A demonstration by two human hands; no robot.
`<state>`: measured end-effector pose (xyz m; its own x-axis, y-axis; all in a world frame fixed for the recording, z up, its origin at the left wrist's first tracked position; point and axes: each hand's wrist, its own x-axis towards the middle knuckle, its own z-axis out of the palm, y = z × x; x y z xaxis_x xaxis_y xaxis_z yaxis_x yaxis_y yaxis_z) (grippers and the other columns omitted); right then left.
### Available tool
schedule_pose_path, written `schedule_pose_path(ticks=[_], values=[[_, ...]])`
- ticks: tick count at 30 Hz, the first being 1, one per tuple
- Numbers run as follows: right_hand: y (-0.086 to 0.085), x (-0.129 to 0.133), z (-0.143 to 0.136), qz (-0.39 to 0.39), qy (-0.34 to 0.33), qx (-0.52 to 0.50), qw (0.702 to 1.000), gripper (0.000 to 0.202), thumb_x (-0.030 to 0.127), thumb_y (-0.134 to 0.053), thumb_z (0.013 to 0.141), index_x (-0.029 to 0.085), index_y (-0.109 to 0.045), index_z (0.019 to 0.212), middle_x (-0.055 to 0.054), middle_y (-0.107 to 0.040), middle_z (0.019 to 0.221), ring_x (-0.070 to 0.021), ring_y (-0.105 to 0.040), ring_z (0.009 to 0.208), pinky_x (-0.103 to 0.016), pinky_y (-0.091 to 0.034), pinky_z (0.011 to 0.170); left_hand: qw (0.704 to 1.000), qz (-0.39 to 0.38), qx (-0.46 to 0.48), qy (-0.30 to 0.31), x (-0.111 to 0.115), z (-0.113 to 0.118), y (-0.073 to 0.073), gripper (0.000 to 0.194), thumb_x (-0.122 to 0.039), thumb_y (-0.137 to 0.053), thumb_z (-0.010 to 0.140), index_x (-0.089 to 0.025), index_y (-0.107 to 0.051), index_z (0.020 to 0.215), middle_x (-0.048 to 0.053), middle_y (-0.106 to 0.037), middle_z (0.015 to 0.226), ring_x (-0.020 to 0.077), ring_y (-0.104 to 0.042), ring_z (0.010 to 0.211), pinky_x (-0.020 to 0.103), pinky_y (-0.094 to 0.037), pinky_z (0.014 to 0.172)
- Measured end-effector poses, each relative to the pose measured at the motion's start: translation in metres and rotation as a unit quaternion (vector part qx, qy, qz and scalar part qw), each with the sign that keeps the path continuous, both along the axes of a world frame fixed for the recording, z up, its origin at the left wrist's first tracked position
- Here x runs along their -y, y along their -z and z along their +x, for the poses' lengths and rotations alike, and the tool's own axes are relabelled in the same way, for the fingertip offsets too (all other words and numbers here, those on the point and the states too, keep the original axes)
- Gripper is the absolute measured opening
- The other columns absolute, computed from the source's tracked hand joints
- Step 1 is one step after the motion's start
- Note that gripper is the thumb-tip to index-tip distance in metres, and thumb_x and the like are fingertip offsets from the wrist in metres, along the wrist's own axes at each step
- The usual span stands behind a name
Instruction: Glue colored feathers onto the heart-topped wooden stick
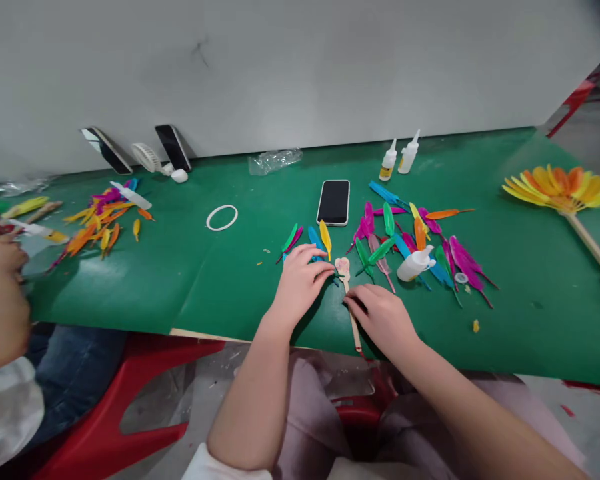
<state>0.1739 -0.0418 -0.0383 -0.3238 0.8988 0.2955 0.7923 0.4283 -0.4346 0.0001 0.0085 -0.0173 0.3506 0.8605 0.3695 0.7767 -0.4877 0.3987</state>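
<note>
Nearest, right hand: through the head view I see my right hand [380, 310] with thumb and fingers nearly closed on the shaft of the wooden stick [353, 320], probably to steady it.
Wooden stick: flat on the green table [240, 273], its tail toward the near edge and its small rounded head [343, 267] away from me, which leaves that head open to both hands.
Left hand: my left hand [300, 277] has thumb and fingertips drawn close together beside the head; a dark sliver shows there, but I cannot tell whether they grip it.
Loose feathers: a yellow feather [325, 240] and a few others lie just beyond my left fingers, within easy reach.
Feather heap: a mixed heap [381, 252] spreads to the right, so colours are easy to pick out, I judge; a white bottle [414, 265] lies tilted among it.
Phone: a phone [333, 202] lies face up past the hands, out of their way.
Upright bottles: two small bottles [389, 160] [409, 153] stand near the pale wall [300, 73], nozzles up, likely against leaks.
</note>
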Motion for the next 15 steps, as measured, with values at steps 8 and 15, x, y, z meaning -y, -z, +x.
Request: schedule_pose_path(ticks=[8,15], values=[[-0.008,-0.008,0.012,-0.017,-0.005,-0.029,0.999,0.015,0.029,-0.055,0.081,0.020,-0.053,0.069,0.002,-0.058,0.063,-0.0114,-0.053,0.059,-0.022,-0.036,0.054,1.000,-0.001,-0.010,0.009,0.000,0.002,0.001,0.013,-0.026,-0.057,0.082,-0.021,-0.068,0.086,0.004,-0.061,0.094,0.0184,-0.049,0.096,0.035,-0.040,0.088],[-0.039,-0.003,0.048,0.169,0.108,-0.062,0.978,0.032,0.032,-0.054,0.081,0.019,-0.045,0.053,0.006,-0.039,0.042,-0.0056,-0.034,0.039,-0.022,-0.027,0.043,1.000,0.013,-0.001,-0.003,0.000,0.015,0.005,0.016,-0.029,-0.054,0.084,-0.021,-0.068,0.087,0.004,-0.061,0.087,0.0181,-0.049,0.089,0.034,-0.040,0.082]])
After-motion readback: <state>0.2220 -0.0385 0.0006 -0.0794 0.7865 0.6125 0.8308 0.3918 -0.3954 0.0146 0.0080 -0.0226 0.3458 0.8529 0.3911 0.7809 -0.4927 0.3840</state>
